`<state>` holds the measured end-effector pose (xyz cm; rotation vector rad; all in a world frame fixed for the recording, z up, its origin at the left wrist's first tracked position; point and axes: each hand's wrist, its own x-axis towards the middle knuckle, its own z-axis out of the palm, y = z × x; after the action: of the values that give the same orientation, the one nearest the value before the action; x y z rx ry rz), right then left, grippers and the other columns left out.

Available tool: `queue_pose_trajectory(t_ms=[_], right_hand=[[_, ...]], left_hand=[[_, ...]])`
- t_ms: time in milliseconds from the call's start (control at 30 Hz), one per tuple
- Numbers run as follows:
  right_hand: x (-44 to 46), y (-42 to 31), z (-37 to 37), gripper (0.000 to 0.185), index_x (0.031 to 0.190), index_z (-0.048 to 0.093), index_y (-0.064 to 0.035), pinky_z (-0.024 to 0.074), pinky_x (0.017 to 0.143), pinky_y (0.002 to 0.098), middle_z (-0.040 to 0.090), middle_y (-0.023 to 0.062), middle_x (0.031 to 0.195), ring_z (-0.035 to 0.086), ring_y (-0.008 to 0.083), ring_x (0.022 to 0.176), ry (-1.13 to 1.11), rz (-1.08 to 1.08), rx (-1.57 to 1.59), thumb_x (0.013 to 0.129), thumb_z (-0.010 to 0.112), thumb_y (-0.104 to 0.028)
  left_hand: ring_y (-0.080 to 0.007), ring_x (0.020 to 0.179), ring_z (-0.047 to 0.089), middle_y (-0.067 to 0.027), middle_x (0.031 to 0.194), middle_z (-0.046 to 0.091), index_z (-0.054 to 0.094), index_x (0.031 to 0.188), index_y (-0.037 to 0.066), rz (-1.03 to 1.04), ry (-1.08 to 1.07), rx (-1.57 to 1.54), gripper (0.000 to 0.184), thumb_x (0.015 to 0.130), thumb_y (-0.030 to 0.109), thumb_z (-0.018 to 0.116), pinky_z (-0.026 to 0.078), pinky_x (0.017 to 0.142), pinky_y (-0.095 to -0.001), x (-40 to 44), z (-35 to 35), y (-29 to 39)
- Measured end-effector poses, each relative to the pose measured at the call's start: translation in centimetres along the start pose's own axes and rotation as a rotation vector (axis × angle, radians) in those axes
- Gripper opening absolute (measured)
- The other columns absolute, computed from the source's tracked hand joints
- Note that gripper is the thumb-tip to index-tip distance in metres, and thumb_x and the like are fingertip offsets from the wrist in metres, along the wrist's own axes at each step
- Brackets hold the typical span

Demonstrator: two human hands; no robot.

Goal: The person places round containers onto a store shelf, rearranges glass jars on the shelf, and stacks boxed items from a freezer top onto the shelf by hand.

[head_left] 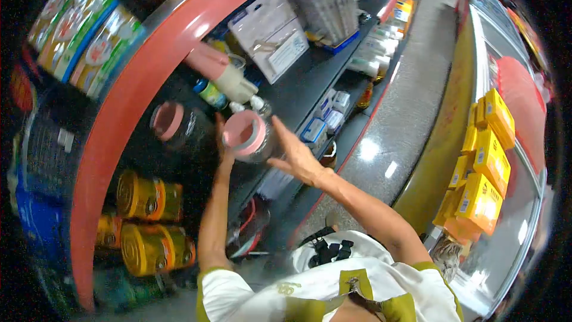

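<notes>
A clear jar with a pink lid is between my two hands at the shelf. My left hand is on the jar's left side, mostly hidden behind it. My right hand is at its right side, thumb and fingers spread apart around it. A second pink-lidded jar lies to the left on the dark shelf. Just above are a pink and cream bottle and a small blue-green bottle.
A red shelf edge curves along the left. Yellow tins are at the lower left, and a white package stands above. Across the aisle, yellow boxes sit on a glass-topped freezer.
</notes>
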<state>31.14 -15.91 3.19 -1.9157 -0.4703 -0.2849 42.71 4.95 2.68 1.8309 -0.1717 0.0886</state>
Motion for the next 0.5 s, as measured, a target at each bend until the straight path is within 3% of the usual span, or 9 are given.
queue_pose_trajectory(t_ms=[100,200,233,267,333,433,500], right_hand=[[0.2,0.2,0.0,0.099,0.151,0.009,-0.0058,0.0362,0.108,0.0403,0.039,0.0249,0.141,0.043,0.0361,0.129,-0.034,0.055,0.068,0.078,0.075,-0.015],[0.3,0.4,0.3,0.099,0.151,0.008,-0.0068,0.0375,0.107,0.0411,0.045,0.0248,0.135,0.046,0.0363,0.125,-0.014,0.049,0.030,0.078,0.075,-0.014],[0.4,0.4,0.4,0.101,0.151,0.008,-0.0073,0.0382,0.106,0.0415,0.045,0.0246,0.136,0.046,0.0358,0.126,-0.018,0.060,0.017,0.077,0.076,-0.014],[0.3,0.8,0.5,0.103,0.151,0.008,-0.0070,0.0388,0.106,0.0413,0.045,0.0246,0.136,0.047,0.0356,0.126,-0.020,0.016,-0.001,0.076,0.078,-0.014],[0.2,0.9,0.5,0.105,0.151,0.008,-0.0067,0.0392,0.106,0.0410,0.045,0.0242,0.136,0.047,0.0356,0.125,-0.014,-0.006,-0.006,0.074,0.079,-0.015],[0.3,0.2,0.1,0.107,0.149,0.011,-0.0008,0.0318,0.111,0.0402,0.033,0.0261,0.145,0.037,0.0384,0.132,-0.065,0.057,0.070,0.068,0.080,-0.016],[0.6,-0.3,0.0,0.109,0.149,0.011,-0.0002,0.0320,0.110,0.0403,0.034,0.0261,0.145,0.037,0.0388,0.132,-0.066,0.064,0.064,0.067,0.081,-0.016]], left_hand=[[-0.0309,0.120,0.052,-0.0184,0.133,0.052,0.050,0.130,-0.001,0.175,-0.212,0.284,0.050,0.088,0.022,0.062,0.042,0.101,-0.0388,-2.0,-2.4,0.7],[-0.0312,0.119,0.053,-0.0184,0.133,0.053,0.051,0.129,-0.001,0.316,-0.461,0.667,0.049,0.087,0.020,0.064,0.042,0.101,-0.0389,-2.7,-6.9,0.8],[-0.0301,0.104,0.063,-0.0163,0.114,0.065,0.065,0.111,-0.001,0.318,-0.457,0.790,0.033,0.087,0.022,0.066,0.049,0.091,-0.0394,-2.8,-8.5,1.2],[-0.0340,0.095,0.066,-0.0197,0.100,0.069,0.068,0.097,-0.006,-0.114,-0.469,0.656,0.041,0.086,0.033,0.068,0.051,0.084,-0.0411,-2.6,-9.7,1.7],[-0.0341,0.086,0.067,-0.0227,0.096,0.069,0.067,0.089,-0.010,-0.681,-0.266,0.760,0.054,0.083,0.044,0.070,0.052,0.079,-0.0384,-3.4,-10.1,6.6],[-0.0319,0.088,0.065,-0.0244,0.101,0.066,0.063,0.096,-0.012,-0.370,0.093,1.163,0.066,0.078,0.051,0.072,0.051,0.082,-0.0362,-4.7,-12.2,4.5],[-0.0297,0.092,0.063,-0.0224,0.106,0.064,0.058,0.107,-0.009,-0.094,0.203,1.072,0.069,0.076,0.050,0.075,0.050,0.085,-0.0365,-4.9,-12.7,2.7]])
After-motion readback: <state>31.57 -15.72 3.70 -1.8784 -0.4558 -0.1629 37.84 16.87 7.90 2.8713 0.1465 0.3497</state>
